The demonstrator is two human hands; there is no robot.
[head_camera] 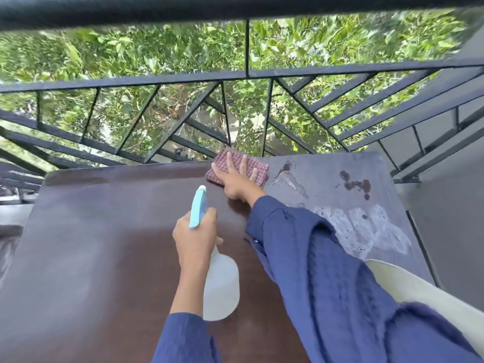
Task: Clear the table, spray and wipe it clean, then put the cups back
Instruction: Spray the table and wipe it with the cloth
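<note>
My left hand [195, 238] grips a white spray bottle [221, 289] by its neck, the light-blue nozzle [197, 206] pointing away from me above the dark brown table [104, 244]. My right hand [237, 180] lies flat with fingers spread on a folded red-and-white checked cloth [258, 166] at the table's far edge. Left of the cloth the tabletop looks dark and glossy. To its right the surface is dull, with dark wet spots [357, 184] and whitish smears [366, 229]. No cups are in view.
A black metal railing [246, 74] runs right behind the table's far edge, with green foliage beyond. A grey wall [450, 205] stands to the right. A pale cream curved object [419, 292] pokes out by my right sleeve at the table's near right corner.
</note>
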